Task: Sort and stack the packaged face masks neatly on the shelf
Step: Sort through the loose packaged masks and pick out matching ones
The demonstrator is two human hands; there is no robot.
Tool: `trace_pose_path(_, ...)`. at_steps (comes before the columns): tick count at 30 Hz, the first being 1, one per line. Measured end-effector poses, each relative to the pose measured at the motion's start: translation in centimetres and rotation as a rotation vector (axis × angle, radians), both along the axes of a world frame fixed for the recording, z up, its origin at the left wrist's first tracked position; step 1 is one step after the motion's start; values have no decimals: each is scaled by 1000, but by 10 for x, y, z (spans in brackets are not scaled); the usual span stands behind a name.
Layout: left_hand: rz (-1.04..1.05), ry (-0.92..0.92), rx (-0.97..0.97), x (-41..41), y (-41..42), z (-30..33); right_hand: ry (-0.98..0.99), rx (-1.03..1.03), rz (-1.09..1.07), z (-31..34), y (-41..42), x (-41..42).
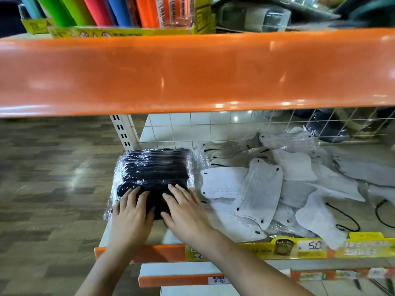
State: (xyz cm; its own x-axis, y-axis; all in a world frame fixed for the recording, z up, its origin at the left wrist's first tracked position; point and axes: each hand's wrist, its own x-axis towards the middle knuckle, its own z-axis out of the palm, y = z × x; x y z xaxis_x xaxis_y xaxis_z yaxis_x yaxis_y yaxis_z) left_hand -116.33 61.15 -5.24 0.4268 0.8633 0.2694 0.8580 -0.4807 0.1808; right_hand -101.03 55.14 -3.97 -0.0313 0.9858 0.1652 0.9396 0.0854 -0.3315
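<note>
From the head view, the broad orange shelf edge [192, 73] of the upper tier hides the back of the shelf [162, 233] below, and the frame's right edge cuts off the heap of pale masks [277, 184]. Writing on the yellow price strip [299, 246] is blurred except "50". The stack of black masks [154, 169], ribbed and wrapped in crinkly clear film, lies at the shelf's left end, just beside the loose grey and white packets. The left hand [130, 218] and right hand [188, 212] press flat on its near edge, fingers straight and spread, gripping nothing.
</note>
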Motion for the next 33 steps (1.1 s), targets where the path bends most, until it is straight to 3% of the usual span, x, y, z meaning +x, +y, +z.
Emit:
trace_pose_path(8, -106, -108, 70, 63, -25, 25, 52, 280, -167, 14, -12, 41)
trace_pose_path(17, -195, -159, 3, 174, -72, 44, 37, 257, -340, 25, -64, 137)
trace_pose_path(33, -417, -76, -56, 387, -165, 47, -77, 212, -619, 23, -188, 339)
